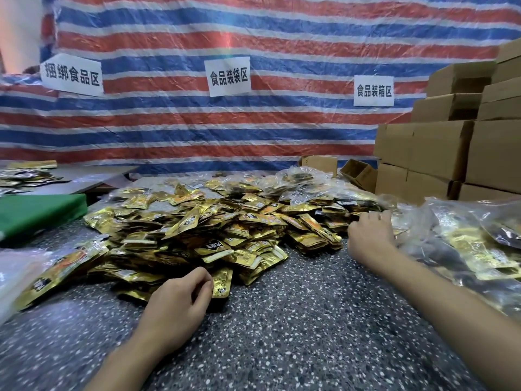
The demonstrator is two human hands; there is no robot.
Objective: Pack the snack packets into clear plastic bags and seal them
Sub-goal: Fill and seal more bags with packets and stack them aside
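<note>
Packets (214, 227): flat gold foil sachets, black and orange print, heaped mid-surface. Long axes ran every way, some flat, some tilted on edge. One packet (222, 282) at the heap's near edge lay with its long axis running away from the person. Surface (282, 320) speckled grey.

Left hand (180, 294): fingers curled, tips at that packet's edge; grip could not be told. Right hand (369, 235): back up, fingers curled at the edge of the filled clear bags (465, 244) on the right; hold not visible. More filled bags (298, 179) behind the heap. Boxes (451, 153) stacked far right.
</note>
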